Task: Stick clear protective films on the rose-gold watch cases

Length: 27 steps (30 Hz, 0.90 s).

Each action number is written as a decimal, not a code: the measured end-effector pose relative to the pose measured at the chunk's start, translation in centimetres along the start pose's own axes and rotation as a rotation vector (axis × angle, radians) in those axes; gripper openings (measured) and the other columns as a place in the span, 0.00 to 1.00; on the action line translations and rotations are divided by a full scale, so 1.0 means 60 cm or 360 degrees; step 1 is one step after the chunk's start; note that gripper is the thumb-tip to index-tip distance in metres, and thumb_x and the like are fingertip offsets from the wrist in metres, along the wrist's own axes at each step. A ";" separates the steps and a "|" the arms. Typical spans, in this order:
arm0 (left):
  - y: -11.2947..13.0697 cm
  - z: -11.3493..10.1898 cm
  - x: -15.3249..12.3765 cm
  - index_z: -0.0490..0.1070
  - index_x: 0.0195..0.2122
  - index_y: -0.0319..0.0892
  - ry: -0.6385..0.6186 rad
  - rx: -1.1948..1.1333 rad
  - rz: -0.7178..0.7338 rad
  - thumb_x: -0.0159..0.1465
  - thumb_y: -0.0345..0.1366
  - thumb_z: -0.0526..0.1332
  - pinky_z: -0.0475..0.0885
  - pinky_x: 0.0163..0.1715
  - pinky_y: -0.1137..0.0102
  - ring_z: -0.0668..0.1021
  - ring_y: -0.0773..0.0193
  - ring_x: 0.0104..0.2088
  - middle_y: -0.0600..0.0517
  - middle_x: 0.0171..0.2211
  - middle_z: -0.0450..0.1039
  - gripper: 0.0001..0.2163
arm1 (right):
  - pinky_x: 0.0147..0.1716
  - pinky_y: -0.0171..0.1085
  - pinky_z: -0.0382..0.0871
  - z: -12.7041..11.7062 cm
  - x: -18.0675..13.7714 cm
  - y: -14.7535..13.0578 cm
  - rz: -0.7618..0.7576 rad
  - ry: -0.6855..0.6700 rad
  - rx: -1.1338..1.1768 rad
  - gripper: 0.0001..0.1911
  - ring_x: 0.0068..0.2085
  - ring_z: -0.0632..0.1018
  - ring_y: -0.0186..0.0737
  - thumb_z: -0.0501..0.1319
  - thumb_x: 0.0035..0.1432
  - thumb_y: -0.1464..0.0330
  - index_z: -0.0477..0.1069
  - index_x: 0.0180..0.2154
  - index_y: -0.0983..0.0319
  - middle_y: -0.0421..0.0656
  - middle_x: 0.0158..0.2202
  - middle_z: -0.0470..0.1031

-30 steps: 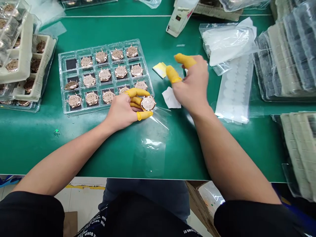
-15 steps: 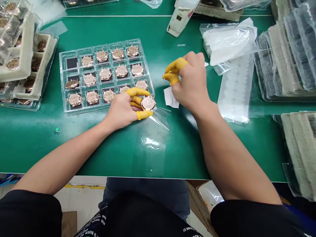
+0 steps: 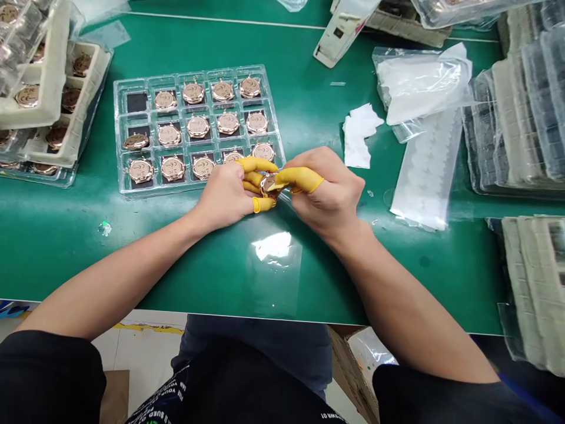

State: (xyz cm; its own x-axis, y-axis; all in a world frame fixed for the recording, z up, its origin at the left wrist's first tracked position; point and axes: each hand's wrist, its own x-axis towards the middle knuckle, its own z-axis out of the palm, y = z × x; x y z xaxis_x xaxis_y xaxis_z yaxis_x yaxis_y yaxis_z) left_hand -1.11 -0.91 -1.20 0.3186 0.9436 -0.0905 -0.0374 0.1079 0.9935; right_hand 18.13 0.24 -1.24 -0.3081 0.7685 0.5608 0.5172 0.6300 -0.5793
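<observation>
My left hand [image 3: 232, 191], with yellow finger cots, is closed round a rose-gold watch case [image 3: 267, 184] just in front of a clear plastic tray [image 3: 120, 141] holding several more watch cases. My right hand [image 3: 324, 191], also in yellow cots, has come up against it from the right. Its forefinger and thumb pinch at the same watch case. What lies between those fingertips is too small to make out. A clear plastic film sheet [image 3: 273, 265] lies flat on the green mat [image 3: 66, 235] under and before both hands.
Stacked trays of watch cases [image 3: 44, 106] stand at the far left. White paper scraps [image 3: 358, 135], a clear bag [image 3: 419, 82] and a white scalloped strip [image 3: 424, 171] lie to the right. Bundles of wrapped trays [image 3: 521, 123] line the right edge. A white device [image 3: 342, 32] lies at the back.
My right hand left the paper scraps at the right and moved left and down to meet the left hand at the watch case. The left hand stayed still. The view shifted slightly.
</observation>
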 end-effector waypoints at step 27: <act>0.002 -0.001 0.001 0.77 0.51 0.40 0.0073 0.0075 -0.0046 0.48 0.26 0.76 0.83 0.38 0.72 0.86 0.65 0.35 0.54 0.33 0.82 0.28 | 0.51 0.57 0.74 0.005 0.010 -0.010 0.0280 0.0016 -0.0187 0.10 0.49 0.77 0.54 0.58 0.70 0.64 0.78 0.45 0.51 0.48 0.42 0.76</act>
State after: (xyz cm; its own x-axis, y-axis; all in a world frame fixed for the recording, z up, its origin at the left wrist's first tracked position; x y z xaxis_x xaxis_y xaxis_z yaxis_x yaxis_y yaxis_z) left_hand -1.12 -0.83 -1.10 0.2752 0.9537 -0.1212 0.0160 0.1215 0.9925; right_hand 17.40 0.36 -0.77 -0.1973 0.8639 0.4633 0.6521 0.4686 -0.5960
